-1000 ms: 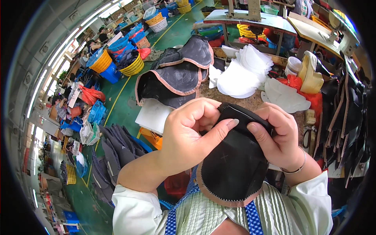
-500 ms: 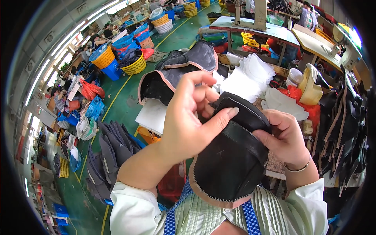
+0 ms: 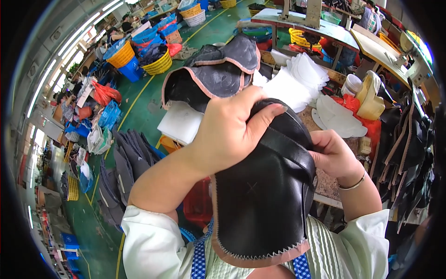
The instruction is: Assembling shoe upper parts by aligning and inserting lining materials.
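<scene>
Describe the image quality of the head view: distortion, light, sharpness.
Head view: strong fisheye, black corners, the table edges bending near the rim; bright window glare at upper left; the black leather piece and both hands, left hand, right hand, fairly sharp, shiny highlights on the leather.

Black leather piece (image 3: 260, 195) with pink zigzag-stitched edge; white foam cutouts (image 3: 302, 79); yellow baskets (image 3: 121, 55); green floor (image 3: 139, 100).
</scene>
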Demonstrator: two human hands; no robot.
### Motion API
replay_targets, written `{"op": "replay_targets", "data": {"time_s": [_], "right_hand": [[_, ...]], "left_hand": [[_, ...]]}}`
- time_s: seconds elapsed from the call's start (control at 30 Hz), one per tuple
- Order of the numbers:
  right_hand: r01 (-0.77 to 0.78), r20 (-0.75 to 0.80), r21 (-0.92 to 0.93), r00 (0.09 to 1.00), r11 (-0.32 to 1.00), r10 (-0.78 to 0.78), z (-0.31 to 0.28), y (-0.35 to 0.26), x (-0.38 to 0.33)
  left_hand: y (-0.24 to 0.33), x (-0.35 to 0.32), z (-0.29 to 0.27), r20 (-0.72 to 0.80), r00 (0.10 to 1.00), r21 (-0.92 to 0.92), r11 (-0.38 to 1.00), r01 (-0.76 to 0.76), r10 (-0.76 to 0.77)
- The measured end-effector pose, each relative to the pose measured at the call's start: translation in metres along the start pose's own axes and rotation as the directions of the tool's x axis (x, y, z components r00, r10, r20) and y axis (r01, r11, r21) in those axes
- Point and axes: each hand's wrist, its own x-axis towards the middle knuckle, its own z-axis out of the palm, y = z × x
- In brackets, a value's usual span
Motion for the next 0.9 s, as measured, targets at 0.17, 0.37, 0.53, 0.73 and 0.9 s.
{"op": "replay_targets", "data": {"time_s": [0.17,0.37,0.53,0.73,0.9], "right_hand": [[0.288,-0.004,-0.817,0.864,0.500,-0.503,0.014,-0.015,0.002],[-0.199,-0.004,-0.261,0.979,0.945,0.205,-0.029,-0.007,0.003],[0.112,0.373,-0.487,0.923,0.866,0.090,-0.058,0.006,-0.009],[-0.134,0.046,-0.922,0.892,-0.362,-0.449,-0.029,-0.030,-0.023],[-0.210,-0.174,-0.714,0.977,-0.668,-0.122,-0.005,0.049,-0.062]], "left_hand": [[-0.029,-0.005,-0.021,0.668,0.678,-0.526,0.451,0.722,-0.306],[-0.049,-0.021,-0.017,0.723,0.604,-0.508,0.335,0.793,-0.334],[-0.080,-0.021,-0.027,0.818,0.532,-0.383,0.482,0.788,-0.220],[-0.080,0.006,-0.007,0.514,0.831,0.158,0.928,-0.338,0.215],[-0.092,-0.048,0.060,0.405,0.772,0.294,0.730,-0.618,0.490]]}}
